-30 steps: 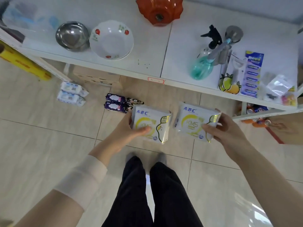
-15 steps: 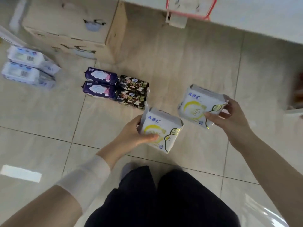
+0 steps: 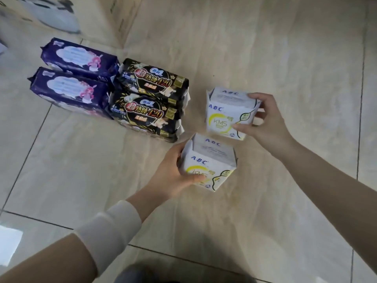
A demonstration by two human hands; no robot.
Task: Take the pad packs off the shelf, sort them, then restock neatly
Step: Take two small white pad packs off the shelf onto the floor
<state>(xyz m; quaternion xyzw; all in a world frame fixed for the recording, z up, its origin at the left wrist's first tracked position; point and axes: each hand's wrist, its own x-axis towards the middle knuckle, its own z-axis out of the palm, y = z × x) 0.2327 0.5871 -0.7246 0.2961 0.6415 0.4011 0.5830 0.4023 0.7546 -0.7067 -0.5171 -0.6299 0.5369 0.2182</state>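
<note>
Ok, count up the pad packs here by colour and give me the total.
Purple packs: 2, lying on the floor
Black packs: 2, lying on the floor beside the purple ones
White packs: 2, one held in the left hand, one in the right hand
Total: 6

— How many packs do I have down here?
— You have two purple packs [image 3: 79, 58] [image 3: 68, 91], two black packs [image 3: 151, 78] [image 3: 144, 115] and two white ABC packs [image 3: 226, 117] [image 3: 208, 160] (six packs in all, three kinds).
— And besides the packs?
— You have one cardboard box [image 3: 61, 17], only partly in view.
</note>
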